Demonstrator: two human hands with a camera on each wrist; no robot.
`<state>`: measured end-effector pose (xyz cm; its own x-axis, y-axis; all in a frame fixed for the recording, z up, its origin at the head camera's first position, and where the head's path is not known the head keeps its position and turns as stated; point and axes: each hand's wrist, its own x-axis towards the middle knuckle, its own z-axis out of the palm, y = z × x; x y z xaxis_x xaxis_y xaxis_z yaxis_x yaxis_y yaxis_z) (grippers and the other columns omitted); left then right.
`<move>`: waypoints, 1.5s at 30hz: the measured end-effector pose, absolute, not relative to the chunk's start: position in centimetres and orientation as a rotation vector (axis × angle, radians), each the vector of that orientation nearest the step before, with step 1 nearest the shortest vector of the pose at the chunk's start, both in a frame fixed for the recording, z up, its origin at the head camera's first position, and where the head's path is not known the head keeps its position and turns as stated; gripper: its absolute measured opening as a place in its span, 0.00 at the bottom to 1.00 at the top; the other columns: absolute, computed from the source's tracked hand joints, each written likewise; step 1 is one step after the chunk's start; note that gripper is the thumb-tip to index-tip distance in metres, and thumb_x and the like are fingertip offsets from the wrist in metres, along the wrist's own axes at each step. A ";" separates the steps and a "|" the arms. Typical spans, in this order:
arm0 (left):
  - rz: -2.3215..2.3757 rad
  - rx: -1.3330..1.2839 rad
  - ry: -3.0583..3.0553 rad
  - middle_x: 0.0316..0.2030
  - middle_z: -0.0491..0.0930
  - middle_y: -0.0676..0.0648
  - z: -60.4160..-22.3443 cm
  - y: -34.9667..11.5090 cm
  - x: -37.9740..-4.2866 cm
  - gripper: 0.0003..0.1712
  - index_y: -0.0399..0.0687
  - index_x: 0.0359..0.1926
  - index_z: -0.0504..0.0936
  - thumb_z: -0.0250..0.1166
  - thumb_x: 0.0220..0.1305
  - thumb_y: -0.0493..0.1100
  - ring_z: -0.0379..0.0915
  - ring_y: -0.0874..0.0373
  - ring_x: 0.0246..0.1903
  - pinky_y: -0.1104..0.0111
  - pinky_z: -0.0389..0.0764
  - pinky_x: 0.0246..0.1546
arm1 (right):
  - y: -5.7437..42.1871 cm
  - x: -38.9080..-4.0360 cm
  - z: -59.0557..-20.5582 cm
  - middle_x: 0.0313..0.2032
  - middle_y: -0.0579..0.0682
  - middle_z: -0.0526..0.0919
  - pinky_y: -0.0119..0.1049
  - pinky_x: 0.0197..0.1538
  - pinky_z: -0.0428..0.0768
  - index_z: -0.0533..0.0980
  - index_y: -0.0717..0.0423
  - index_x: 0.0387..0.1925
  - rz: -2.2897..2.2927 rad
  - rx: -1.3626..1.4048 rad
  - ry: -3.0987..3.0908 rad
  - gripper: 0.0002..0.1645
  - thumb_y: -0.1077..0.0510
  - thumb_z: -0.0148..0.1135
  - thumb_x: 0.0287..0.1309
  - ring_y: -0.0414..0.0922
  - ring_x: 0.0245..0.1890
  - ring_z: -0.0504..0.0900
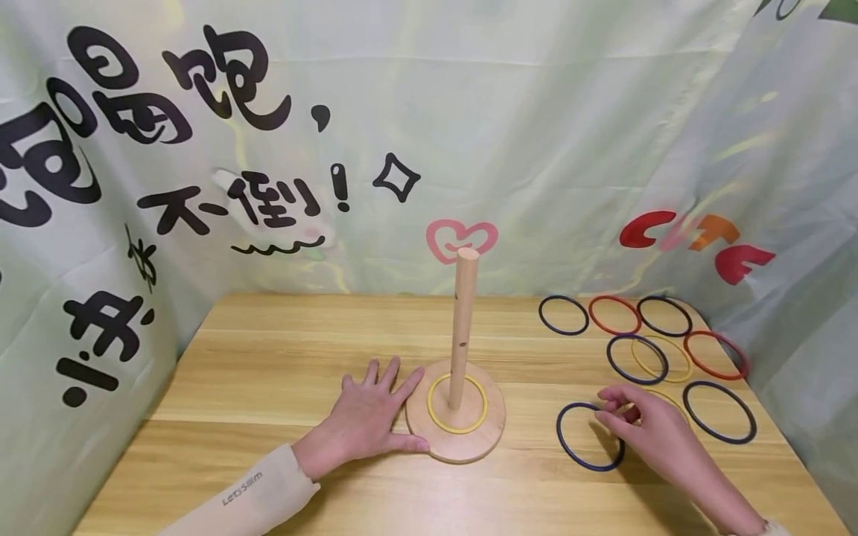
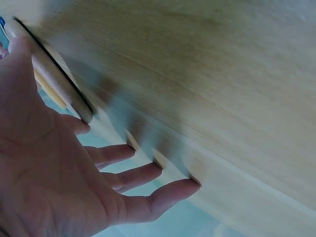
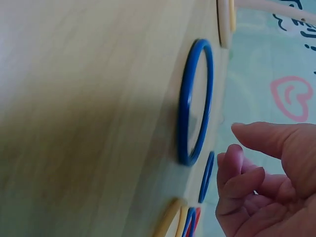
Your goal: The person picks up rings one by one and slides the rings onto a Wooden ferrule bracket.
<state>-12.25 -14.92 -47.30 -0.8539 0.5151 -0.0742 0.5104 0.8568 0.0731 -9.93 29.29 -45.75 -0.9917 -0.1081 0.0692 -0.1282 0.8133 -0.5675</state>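
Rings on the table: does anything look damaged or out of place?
Nothing looks damaged. Slightly untidy: a dark blue ring overlaps a yellow ring instead of lying apart, and the rightmost red ring seems to reach the edge of the table.

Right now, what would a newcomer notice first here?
Probably the upright wooden peg midway across the table, with a yellow ring around its foot. Next, the bold black writing on the backdrop at left, then the right hand above a dark blue ring, right of the peg.
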 end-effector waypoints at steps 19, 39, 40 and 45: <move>0.046 0.859 2.978 0.78 0.65 0.31 -48.0 -15.1 -12.5 0.69 0.59 0.87 0.61 0.54 0.56 0.93 0.67 0.22 0.70 0.24 0.76 0.46 | 30.0 -11.4 -46.7 0.27 0.39 0.81 0.36 0.33 0.75 0.84 0.53 0.33 0.742 0.278 -3.143 0.06 0.62 0.76 0.64 0.40 0.28 0.76; 0.040 0.858 2.963 0.78 0.64 0.31 -47.9 -15.0 -12.6 0.69 0.58 0.88 0.60 0.54 0.57 0.92 0.66 0.22 0.70 0.24 0.76 0.47 | 26.8 -9.3 -45.6 0.25 0.42 0.79 0.36 0.21 0.79 0.85 0.61 0.49 1.360 0.358 -2.843 0.12 0.70 0.71 0.65 0.39 0.18 0.78; 0.035 0.858 2.964 0.79 0.64 0.31 -47.9 -15.0 -12.6 0.69 0.58 0.88 0.60 0.54 0.57 0.92 0.66 0.22 0.70 0.24 0.75 0.47 | 26.6 -9.3 -45.3 0.26 0.43 0.79 0.36 0.21 0.79 0.85 0.62 0.50 1.416 0.356 -2.815 0.12 0.70 0.71 0.67 0.41 0.18 0.79; 0.042 0.855 2.962 0.79 0.64 0.31 -47.8 -14.9 -12.5 0.69 0.58 0.88 0.60 0.55 0.57 0.92 0.66 0.22 0.70 0.23 0.75 0.48 | 25.4 -9.2 -43.6 0.27 0.47 0.81 0.36 0.21 0.80 0.81 0.70 0.54 1.659 0.370 -2.666 0.13 0.71 0.67 0.71 0.45 0.19 0.81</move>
<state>-12.53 -14.94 -47.82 -0.8447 0.5331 -0.0491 0.5315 0.8460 0.0422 -9.16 25.42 -43.60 -0.9723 -0.2082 0.1059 -0.1869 0.4218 -0.8872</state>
